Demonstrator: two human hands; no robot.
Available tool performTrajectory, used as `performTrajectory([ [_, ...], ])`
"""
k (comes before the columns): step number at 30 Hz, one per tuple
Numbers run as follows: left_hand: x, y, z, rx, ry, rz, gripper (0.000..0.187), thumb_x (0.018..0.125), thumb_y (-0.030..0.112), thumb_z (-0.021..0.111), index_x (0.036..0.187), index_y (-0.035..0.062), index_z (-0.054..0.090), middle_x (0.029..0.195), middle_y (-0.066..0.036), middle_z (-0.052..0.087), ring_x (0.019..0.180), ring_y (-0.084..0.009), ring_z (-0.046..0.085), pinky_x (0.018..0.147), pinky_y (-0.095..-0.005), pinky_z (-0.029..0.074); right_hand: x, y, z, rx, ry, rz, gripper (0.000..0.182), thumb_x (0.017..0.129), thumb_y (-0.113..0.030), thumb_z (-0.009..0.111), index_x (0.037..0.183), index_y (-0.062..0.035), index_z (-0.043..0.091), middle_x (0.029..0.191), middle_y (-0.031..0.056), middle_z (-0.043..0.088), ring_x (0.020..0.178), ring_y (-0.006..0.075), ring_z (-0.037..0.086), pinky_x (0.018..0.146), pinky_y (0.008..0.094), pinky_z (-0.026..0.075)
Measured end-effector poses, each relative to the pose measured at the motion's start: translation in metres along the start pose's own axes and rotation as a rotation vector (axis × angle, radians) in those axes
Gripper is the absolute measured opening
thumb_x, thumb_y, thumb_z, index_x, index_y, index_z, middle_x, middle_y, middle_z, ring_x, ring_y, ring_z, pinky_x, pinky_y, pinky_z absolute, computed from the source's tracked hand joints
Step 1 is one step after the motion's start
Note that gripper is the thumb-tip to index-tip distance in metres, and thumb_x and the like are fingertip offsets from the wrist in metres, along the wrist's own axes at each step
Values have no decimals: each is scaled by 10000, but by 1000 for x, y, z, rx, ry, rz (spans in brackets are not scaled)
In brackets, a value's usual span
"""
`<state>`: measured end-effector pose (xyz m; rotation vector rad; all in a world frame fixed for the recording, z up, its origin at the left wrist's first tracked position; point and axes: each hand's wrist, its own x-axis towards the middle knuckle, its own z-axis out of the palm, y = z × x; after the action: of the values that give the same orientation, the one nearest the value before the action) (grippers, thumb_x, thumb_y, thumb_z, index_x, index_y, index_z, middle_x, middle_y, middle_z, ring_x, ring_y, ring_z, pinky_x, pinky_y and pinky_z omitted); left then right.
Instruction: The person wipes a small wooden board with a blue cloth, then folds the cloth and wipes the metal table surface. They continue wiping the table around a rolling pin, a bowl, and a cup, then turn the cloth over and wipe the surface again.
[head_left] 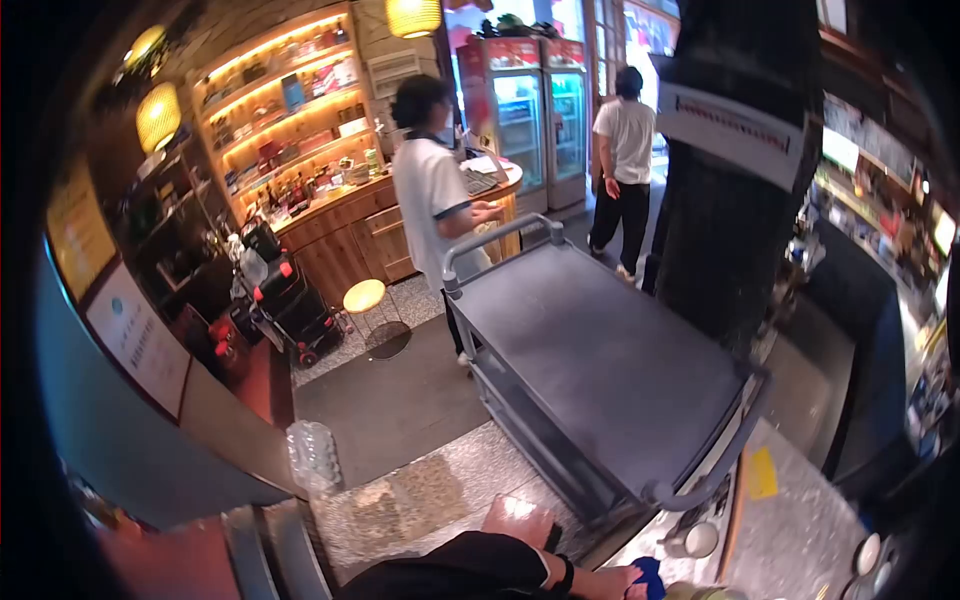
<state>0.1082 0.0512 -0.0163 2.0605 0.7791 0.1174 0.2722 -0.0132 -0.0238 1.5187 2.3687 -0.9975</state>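
Note:
My left hand (632,583) is at the bottom edge, at the end of a black-sleeved arm with a dark band at the wrist. Its fingers are closed on a bunched blue cloth (650,577), over a light worktop (800,520). Beside the cloth, partly cut off by the frame, is a pale greenish item (692,592) whose kind I cannot make out. A white mug (697,540) lies tilted just beyond it. My right hand is out of view.
A grey service cart (610,350) with a raised handle stands ahead, close to a dark pillar (720,230). One person (425,190) stands left of the cart; another (627,150) is near lit drinks fridges (515,110). A round stool (365,296) stands at left.

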Motion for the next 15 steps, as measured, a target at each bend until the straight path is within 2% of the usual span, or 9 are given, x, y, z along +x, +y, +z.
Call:
performTrajectory([
  [1, 11, -20, 16, 181, -52, 73, 339, 771, 178, 632, 1068, 17, 614, 1005, -187, 604, 931, -332, 592, 807, -404, 485, 5, -2, -2, -4, 3, -11, 915, 734, -284, 634, 1436, 93, 184, 1468, 338, 227, 1379, 450, 231, 1134, 462, 234],
  [3, 9, -25, 26, 206, 256, 249, 311, 754, 235, 655, 984, 27, 633, 907, -170, 621, 914, -351, 586, 798, -435, 477, 10, -3, -3, -14, 1, -22, 888, 741, -272, 624, 1432, 88, 199, 1460, 339, 240, 1370, 454, 243, 1128, 455, 245],
  [4, 25, -45, 21, 587, 80, 502, 359, 709, 310, 685, 950, 48, 640, 897, -155, 625, 954, -368, 559, 799, -468, 462, 10, -2, -1, -22, 3, -25, 875, 744, -266, 619, 1431, 85, 206, 1457, 339, 246, 1366, 456, 248, 1126, 451, 251],
  [5, 43, -70, 51, 634, 158, 479, 438, 650, 355, 712, 967, 58, 652, 1001, -158, 609, 995, -375, 518, 803, -479, 450, 11, -2, -2, -24, 3, -29, 861, 748, -260, 614, 1429, 83, 214, 1453, 339, 253, 1361, 458, 254, 1123, 448, 257],
  [7, 30, -65, 40, 756, 343, 522, 465, 645, 366, 710, 986, 55, 651, 1096, -172, 572, 1013, -357, 498, 793, -481, 446, 11, -2, 1, -22, 12, -41, 835, 754, -248, 604, 1425, 78, 229, 1446, 340, 266, 1353, 462, 266, 1118, 440, 268],
  [9, 29, -79, 47, 707, 303, 494, 622, 615, 409, 722, 1122, 71, 602, 1131, -192, 551, 1014, -351, 502, 807, -489, 441, 9, 0, 7, -9, 17, -55, 809, 761, -236, 594, 1422, 73, 245, 1439, 341, 278, 1344, 466, 278, 1112, 433, 280],
  [11, 1, -55, 29, 591, 292, 503, 786, 604, 438, 725, 1273, 93, 501, 1142, -215, 539, 1056, -352, 503, 845, -501, 433, 4, -5, -5, 8, 51, -96, 783, 768, -224, 584, 1418, 68, 260, 1432, 342, 291, 1335, 470, 290, 1107, 426, 292],
  [14, -23, -31, 25, 569, 288, 519, 849, 624, 419, 724, 1357, 118, 421, 1170, -242, 515, 1086, -367, 503, 869, -495, 429, 6, 17, 11, -10, 21, -42, 746, 778, -206, 569, 1413, 61, 283, 1421, 343, 311, 1322, 477, 308, 1099, 415, 309],
  [15, -38, -14, 19, 527, 218, 454, 834, 647, 400, 709, 1359, 80, 414, 1183, -272, 502, 1094, -399, 496, 884, -517, 419, 2, 20, 21, -5, 15, -35, 734, 781, -200, 564, 1411, 58, 291, 1417, 343, 317, 1318, 479, 314, 1096, 411, 315],
])
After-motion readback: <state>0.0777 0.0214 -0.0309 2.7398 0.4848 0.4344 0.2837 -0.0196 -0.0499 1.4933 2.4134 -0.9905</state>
